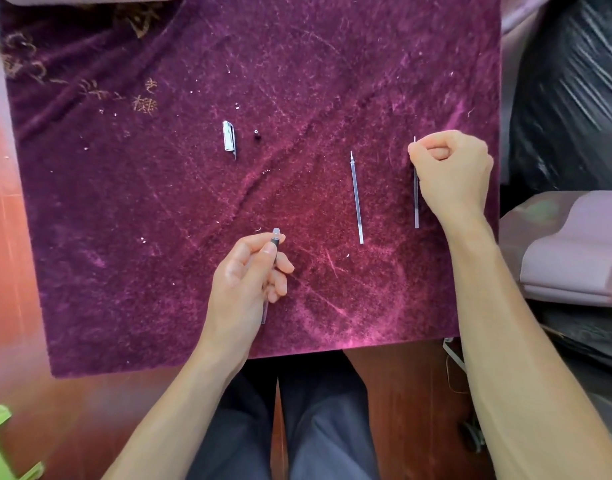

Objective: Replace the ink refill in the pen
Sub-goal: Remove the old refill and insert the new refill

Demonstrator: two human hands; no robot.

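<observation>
Two slim refills are out on the purple cloth, both on your right side. One, the loose refill, lies on its own with its tip pointing away from you, and nothing touches it. Just to its right runs the second refill, and your right hand is on it. The fingers are curled into a fist, thumb and forefinger pinching it near the tip end, and the rest trails back towards you alongside the wrist.

Now your left hand, near the cloth's front edge, grips the pen barrel. Thumb and fingers wrap round the dark grip section, the clear open end pokes out away from you, and the barrel's tail shows below the palm.

Further out on the left, the silver cap lies flat with a small black piece just beside it, well apart from both hands.
</observation>
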